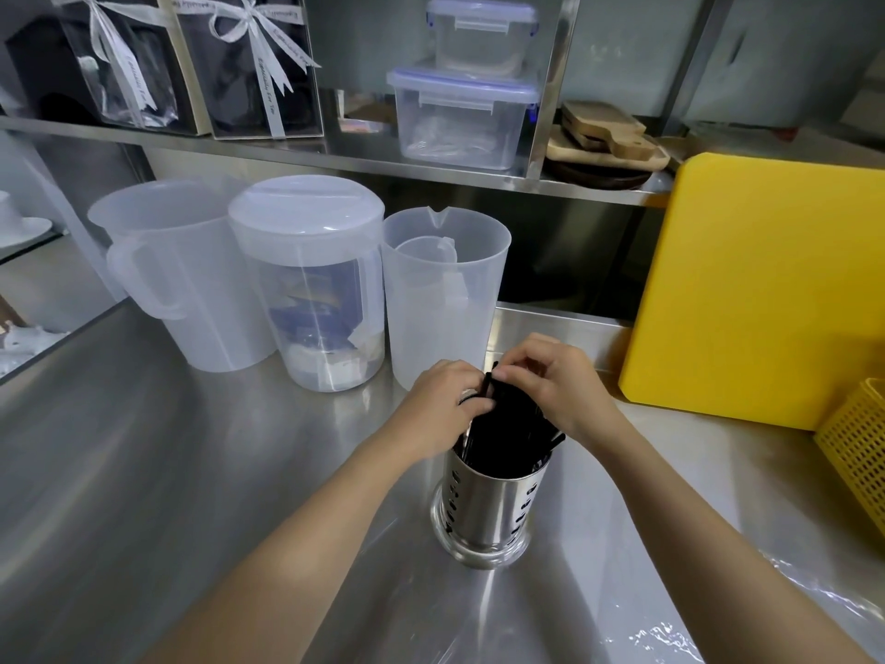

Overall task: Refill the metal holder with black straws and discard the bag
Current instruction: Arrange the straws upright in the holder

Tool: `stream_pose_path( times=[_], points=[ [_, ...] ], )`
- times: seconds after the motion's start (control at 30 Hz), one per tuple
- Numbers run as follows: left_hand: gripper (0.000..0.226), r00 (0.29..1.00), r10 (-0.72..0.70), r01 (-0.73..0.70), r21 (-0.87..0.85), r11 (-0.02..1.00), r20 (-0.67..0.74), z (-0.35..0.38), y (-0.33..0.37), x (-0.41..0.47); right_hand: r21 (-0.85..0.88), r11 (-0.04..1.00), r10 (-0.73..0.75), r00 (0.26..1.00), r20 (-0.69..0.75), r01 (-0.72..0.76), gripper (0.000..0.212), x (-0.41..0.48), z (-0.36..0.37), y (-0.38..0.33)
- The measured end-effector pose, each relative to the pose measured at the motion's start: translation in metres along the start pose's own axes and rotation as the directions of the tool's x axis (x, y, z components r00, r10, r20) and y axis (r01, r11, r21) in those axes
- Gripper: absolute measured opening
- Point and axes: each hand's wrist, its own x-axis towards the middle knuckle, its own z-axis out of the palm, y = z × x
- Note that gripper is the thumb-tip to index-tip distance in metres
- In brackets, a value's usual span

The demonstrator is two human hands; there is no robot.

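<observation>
A perforated metal holder (486, 508) stands upright on the steel counter (143, 472), near its front. A bundle of black straws (503, 428) fills it and sticks out of the top. My left hand (448, 400) closes on the straws' upper ends from the left. From the right, my right hand (558, 381) pinches the same tips with thumb and fingers. A crumpled clear plastic bag (747, 620) lies flat on the counter at the lower right, under my right forearm.
Three translucent plastic jugs (306, 289) stand behind the holder, the middle one lidded. A yellow cutting board (766, 289) leans at the right, with a yellow mesh basket (857, 448) in front of it. A shelf above carries clear lidded boxes (459, 117) and wooden boards (603, 141).
</observation>
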Motion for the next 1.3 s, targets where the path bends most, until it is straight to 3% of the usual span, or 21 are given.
stream_pose_path(
  times=[0.13, 0.3, 0.43, 0.6, 0.77, 0.83, 0.93, 1.0, 1.07, 1.13, 1.2, 1.27, 1.3],
  points=[
    [0.006, 1.0, -0.003, -0.001, -0.128, 0.992, -0.031, -0.012, 0.011, -0.001, 0.097, 0.995, 0.004, 0.997, -0.076, 0.003, 0.011, 0.006, -0.005, -0.011],
    [0.011, 0.999, -0.007, -0.003, -0.213, 0.977, -0.043, -0.028, 0.024, -0.001, 0.233, 0.971, -0.021, 0.993, -0.119, 0.049, 0.013, 0.009, -0.011, -0.026],
    [0.011, 0.986, -0.053, -0.037, -0.507, 0.861, -0.16, -0.046, 0.039, -0.001, 0.264, 0.958, -0.048, 0.974, -0.223, 0.108, 0.016, 0.004, -0.019, -0.028],
    [0.015, 0.923, -0.144, -0.109, -0.601, 0.792, -0.357, -0.07, 0.051, -0.003, 0.219, 0.975, 0.007, 0.987, -0.158, 0.028, 0.012, -0.005, -0.027, -0.019],
    [0.014, 0.819, -0.265, -0.246, -0.729, 0.639, -0.509, -0.093, 0.061, -0.005, 0.083, 0.997, -0.003, 0.999, -0.048, 0.007, 0.026, -0.011, -0.035, -0.02],
    [0.015, 0.823, -0.358, -0.236, -0.839, 0.49, -0.441, -0.093, 0.059, -0.003, 0.064, 0.998, 0.006, 1.0, 0.014, -0.007, 0.032, -0.013, -0.035, -0.026],
    [0.013, 0.854, -0.465, -0.139, -0.963, 0.23, -0.235, -0.079, 0.056, -0.005, 0.306, 0.952, -0.021, 0.999, 0.042, 0.007, 0.033, -0.018, -0.035, -0.041],
    [0.014, 0.859, -0.506, -0.06, -0.996, 0.06, -0.083, -0.066, 0.054, -0.008, 0.451, 0.889, -0.07, 0.997, -0.028, 0.076, 0.036, -0.021, -0.038, -0.048],
    [0.015, 0.863, -0.503, 0.015, -0.998, -0.054, 0.04, -0.054, 0.055, -0.011, 0.531, 0.837, -0.076, 0.989, -0.128, 0.133, 0.023, -0.021, -0.039, -0.053],
    [0.014, 0.866, -0.48, 0.085, -0.987, -0.133, 0.139, -0.045, 0.059, -0.014, 0.56, 0.811, -0.051, 0.974, -0.222, 0.17, 0.009, -0.021, -0.039, -0.056],
    [0.013, 0.858, -0.464, 0.151, -0.971, -0.185, 0.222, -0.037, 0.062, -0.017, 0.488, 0.847, -0.063, 0.95, -0.307, 0.213, 0.009, -0.022, -0.038, -0.058],
    [0.015, 0.842, -0.447, 0.26, -0.953, -0.157, 0.303, -0.034, 0.063, -0.021, 0.415, 0.876, -0.085, 0.926, -0.369, 0.245, 0.014, -0.024, -0.038, -0.061],
    [0.019, 0.828, -0.446, 0.334, -0.938, -0.094, 0.34, -0.034, 0.063, -0.022, 0.404, 0.878, -0.085, 0.913, -0.399, 0.258, 0.016, -0.024, -0.039, -0.062]
  ],
)
